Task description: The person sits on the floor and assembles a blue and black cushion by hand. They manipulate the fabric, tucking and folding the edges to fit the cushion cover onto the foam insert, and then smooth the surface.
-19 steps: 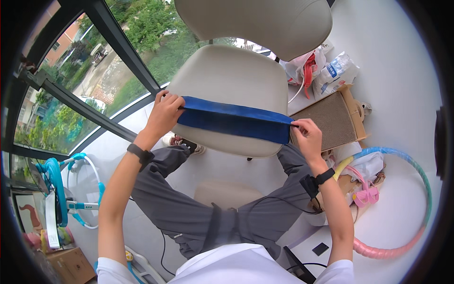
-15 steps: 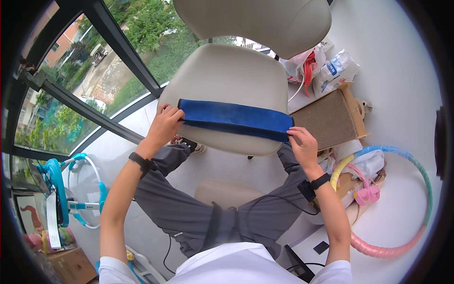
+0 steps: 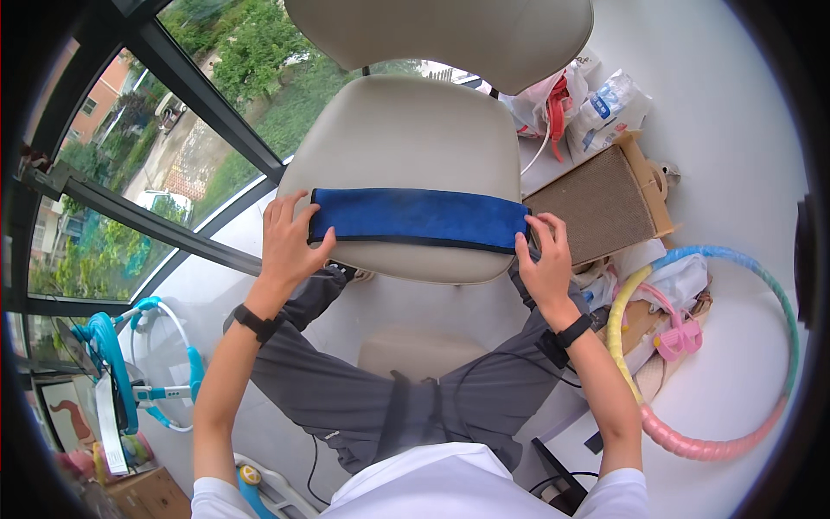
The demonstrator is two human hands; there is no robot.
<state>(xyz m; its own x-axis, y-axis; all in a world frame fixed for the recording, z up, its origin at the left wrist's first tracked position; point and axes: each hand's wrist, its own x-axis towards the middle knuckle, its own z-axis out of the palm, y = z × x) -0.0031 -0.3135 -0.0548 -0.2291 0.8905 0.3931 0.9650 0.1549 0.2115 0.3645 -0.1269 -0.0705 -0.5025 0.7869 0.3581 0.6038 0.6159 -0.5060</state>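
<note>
A long blue fabric band [image 3: 419,218] with black edging lies flat across the front part of a beige chair seat [image 3: 406,125]. My left hand [image 3: 290,244] is at its left end, thumb and fingers spread at the two corners. At the right end, my right hand [image 3: 546,266] has its thumb and fingertips apart around the short edge. Both hands seem to touch the band lightly without gripping it. A dark band circles each of my wrists.
Behind the seat rises the chair backrest [image 3: 450,35]. To the right are a cardboard box with a brown scratching surface [image 3: 596,208], plastic bags [image 3: 609,112] and a multicoloured hoop [image 3: 700,445]. Windows [image 3: 207,112] line the left side, with a turquoise-and-white frame [image 3: 121,372] below them.
The band has gone from slightly folded and slanted to flat and straighter on the seat. Both hands have let go of its ends, and their fingers have spread.
</note>
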